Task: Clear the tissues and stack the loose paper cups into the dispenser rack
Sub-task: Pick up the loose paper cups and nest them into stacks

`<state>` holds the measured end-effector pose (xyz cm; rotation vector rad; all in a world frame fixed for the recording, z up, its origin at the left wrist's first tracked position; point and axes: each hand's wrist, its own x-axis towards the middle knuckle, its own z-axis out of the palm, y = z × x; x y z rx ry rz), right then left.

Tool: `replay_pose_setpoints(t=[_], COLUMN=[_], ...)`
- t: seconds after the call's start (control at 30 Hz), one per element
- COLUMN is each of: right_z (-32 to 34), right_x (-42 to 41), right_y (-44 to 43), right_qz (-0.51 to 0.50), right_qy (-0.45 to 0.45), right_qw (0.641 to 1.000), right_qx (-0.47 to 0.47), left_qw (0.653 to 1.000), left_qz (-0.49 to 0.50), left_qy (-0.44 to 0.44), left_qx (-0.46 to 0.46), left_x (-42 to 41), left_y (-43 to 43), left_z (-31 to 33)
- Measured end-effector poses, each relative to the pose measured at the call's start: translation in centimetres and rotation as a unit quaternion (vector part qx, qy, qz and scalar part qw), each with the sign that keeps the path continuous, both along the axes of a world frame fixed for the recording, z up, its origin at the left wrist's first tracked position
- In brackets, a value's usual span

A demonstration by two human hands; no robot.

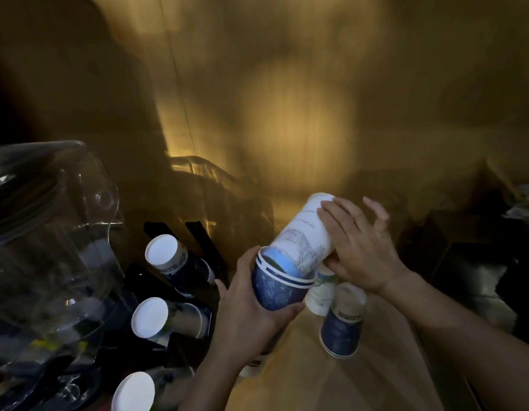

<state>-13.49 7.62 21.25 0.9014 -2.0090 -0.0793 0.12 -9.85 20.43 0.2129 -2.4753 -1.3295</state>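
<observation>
My left hand [251, 310] grips a blue paper cup [276, 287], its mouth tilted up toward the right. My right hand [358, 244] holds a white printed cup [304, 232] by its upper end, and that cup's lower end sits inside the blue cup's mouth. Below my right hand an upside-down blue cup [343, 318] stands on the counter, with a white cup [321, 292] just behind it. The black dispenser rack [132, 292] on the left holds three rows of cups with white bottoms facing me [162, 252], [150, 317], [132, 394]. No tissues are visible.
A large clear glass jar [49, 238] stands at the left beside the rack. Another clear container [203, 179] sits behind it by the yellow-lit wall. Dark, cluttered objects [479, 262] fill the right side. The wooden counter [361, 381] runs under my forearms.
</observation>
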Motion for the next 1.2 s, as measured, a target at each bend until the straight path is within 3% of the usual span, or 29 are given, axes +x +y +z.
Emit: replay_pose_setpoints(t=[0.1,0.17,0.27,0.33,0.43,0.73,0.9,1.03,1.2], right_z=[-0.6,-1.2,-2.9,-4.3,-6.0,-9.4,-11.2,-11.4,-8.2], right_x=[-1.0,-1.6,-2.8,-3.6,-4.6,-6.8,-7.9,-8.5,-7.6], right_y=[0.4,0.7,1.5,2.3,3.4,2.6,2.1,2.7,2.1], right_qz=[-0.004,-0.003,0.028,0.040,0.024,0.016,-0.004,-0.036,0.027], right_qy=[-0.099,-0.219,-0.395,-0.495,-0.560,-0.635,-0.700,-0.674,-0.616], right_qw=[0.992,0.960,0.846,0.758,0.698,0.648,0.621,0.644,0.664], right_qx=[-0.073,-0.172,-0.357,-0.423,-0.445,-0.420,-0.353,-0.361,-0.423], left_qw=[1.000,0.999,0.998,0.996,0.991,0.986,0.983,0.983,0.986], left_qz=[0.007,0.011,0.019,0.027,0.041,0.067,0.095,0.089,0.065], left_qy=[0.007,0.010,0.007,0.005,0.002,-0.065,-0.082,-0.079,-0.077], left_qx=[0.027,0.040,0.063,0.082,0.129,0.141,0.134,0.141,0.132], left_x=[-0.3,-0.5,-0.6,-0.4,-0.1,0.6,0.3,-0.3,-2.1], left_y=[0.0,-0.2,-0.8,-1.3,-2.2,-3.2,-3.2,-3.4,-1.9], left_z=[-0.1,-0.6,-1.7,-2.5,-4.0,-7.4,-8.0,-8.2,-8.4])
